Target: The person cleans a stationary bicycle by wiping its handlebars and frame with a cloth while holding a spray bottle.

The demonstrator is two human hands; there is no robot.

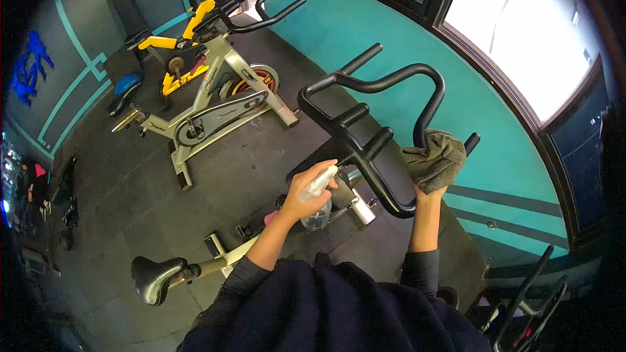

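Observation:
My left hand (305, 194) is closed around the neck of a clear spray bottle (317, 220) with a white trigger head. It is held in front of the black handlebar (385, 179) of an exercise bike. A dark grey-green cloth (438, 161) is in my right hand (430, 193), bunched against the bar's right side. The cloth hides most of those fingers and part of the bar. Below and to the left is this bike's black saddle (155, 279).
A silver exercise bike (215, 101) stands ahead on the left, with a yellow bike (189, 32) behind it. The teal wall (515, 163) and a window (515, 32) run along the right. Another piece of equipment (528, 306) is at lower right. Dark matting (117, 221) covers the floor.

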